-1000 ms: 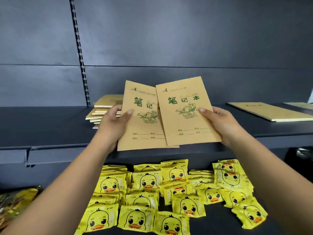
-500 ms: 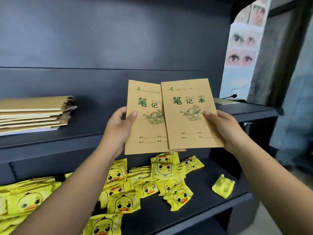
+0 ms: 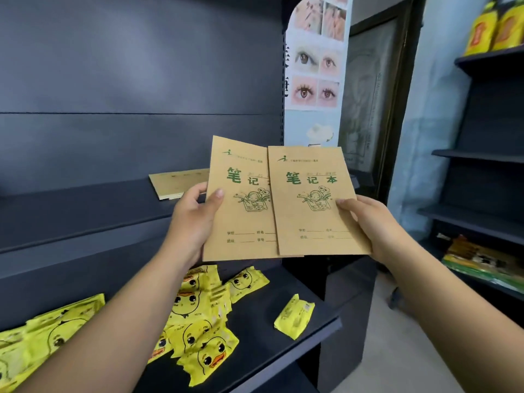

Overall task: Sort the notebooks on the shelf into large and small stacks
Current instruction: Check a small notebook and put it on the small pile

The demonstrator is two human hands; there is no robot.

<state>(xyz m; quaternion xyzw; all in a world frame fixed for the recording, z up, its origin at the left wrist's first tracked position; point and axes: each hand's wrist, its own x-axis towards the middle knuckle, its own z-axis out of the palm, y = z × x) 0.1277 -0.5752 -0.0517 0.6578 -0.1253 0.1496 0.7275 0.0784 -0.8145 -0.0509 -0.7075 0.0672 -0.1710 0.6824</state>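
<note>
Head view. Two small kraft-brown paper notebooks with green printed characters and a cartoon on the cover are held up in front of a dark grey metal shelf unit [image 3: 85, 211], covers facing the camera, both upright with a slight tilt.

Left hand [image 3: 192, 222]: grips the left small kraft notebook [image 3: 241, 211] at its left edge, thumb across the front cover at mid-height, fingers curled behind it.

Right hand [image 3: 368, 219]: grips the right small kraft notebook [image 3: 314, 205] at its right edge, thumb tip on the front cover, fingers behind and hidden.

The hands are apart, one at each outer edge of the pair. The right notebook overlaps the left one along its inner edge and lies in front of it, covering the last character of the left cover's title. Their bottom edges sit near the same level; the left notebook's top edge stands a little higher.

Behind the left hand, on the upper shelf board, lies a flat stack of larger kraft-brown notebooks [image 3: 175, 182], partly hidden by the left notebook; how many it holds cannot be told.

On the lower shelf board, below the hands: a pile of yellow duck-face snack packets [image 3: 198, 330], and one yellow packet [image 3: 295, 316] lying alone to the right, well apart from the pile.
</note>
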